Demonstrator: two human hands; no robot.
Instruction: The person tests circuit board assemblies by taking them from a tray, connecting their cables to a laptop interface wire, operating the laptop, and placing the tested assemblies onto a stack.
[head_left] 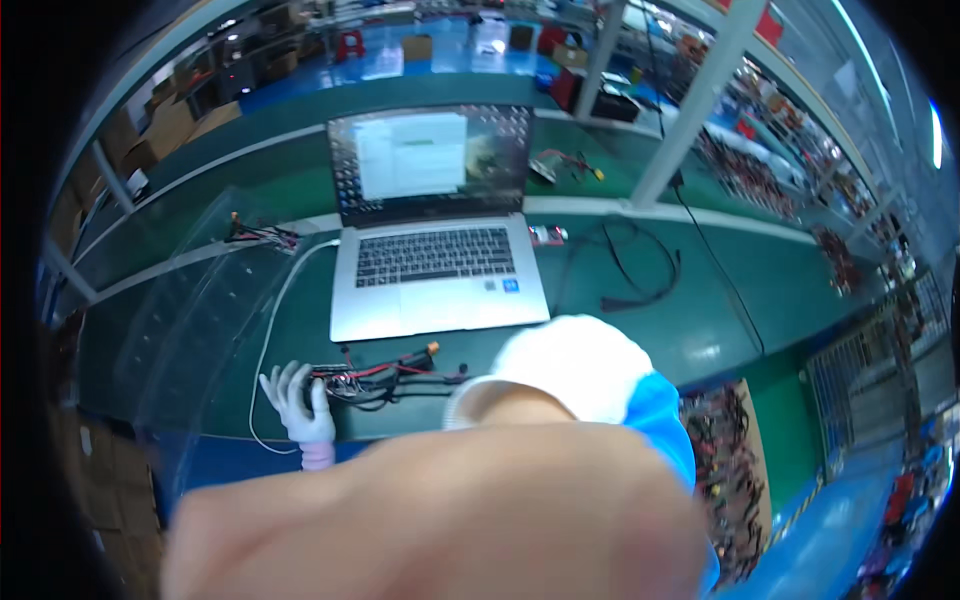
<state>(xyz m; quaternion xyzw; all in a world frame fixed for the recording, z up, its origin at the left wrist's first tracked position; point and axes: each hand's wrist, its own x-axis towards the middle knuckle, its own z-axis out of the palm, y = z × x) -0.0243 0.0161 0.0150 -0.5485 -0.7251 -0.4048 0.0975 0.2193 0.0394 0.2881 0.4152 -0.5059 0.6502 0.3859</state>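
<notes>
The left hand in a white glove rests near the front edge of the green table. Its fingers are spread open and it grips nothing. The fingertips touch the left end of a small bundle of black and red wires with an orange plug. The bundle lies flat on the table, just to the right of this hand. Its long way runs left to right, along the table's front edge. The orange plug sits at the upper right part and points to the right.

The right hand in a white glove with a blue cuff is raised very close to the camera. It is blurry, and its bare forearm fills the bottom of the view. I cannot tell how open it is or if it holds anything.

Behind the wires stands an open silver laptop with a bright screen. A thin white cable curves past the laptop's left side. A loose black cable lies to the laptop's right.
</notes>
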